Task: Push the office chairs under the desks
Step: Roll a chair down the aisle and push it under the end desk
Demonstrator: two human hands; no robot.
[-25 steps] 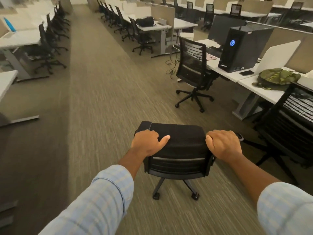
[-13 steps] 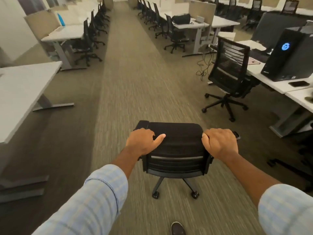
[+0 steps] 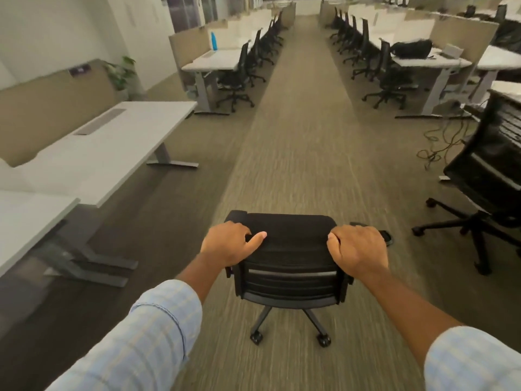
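A black office chair (image 3: 290, 266) on casters stands in the carpeted aisle right in front of me, its back towards me. My left hand (image 3: 229, 244) grips the top left corner of the backrest, thumb lying along the top edge. My right hand (image 3: 358, 249) grips the top right corner. A white desk (image 3: 112, 148) with grey legs stands to the left of the chair, with no chair beneath it. Another white desk (image 3: 25, 221) adjoins it nearer to me.
A second black mesh chair (image 3: 490, 176) stands out from its desk at the right edge. Loose cables (image 3: 442, 142) lie on the floor behind it. Rows of desks with tucked chairs (image 3: 239, 69) line both sides of the aisle farther on. A potted plant (image 3: 121, 71) stands by the left wall.
The view has swung to the left: the right-hand desks with the computer have slid out of sight and the left-hand white desks have come into view. Both hands keep their grip on the chair.
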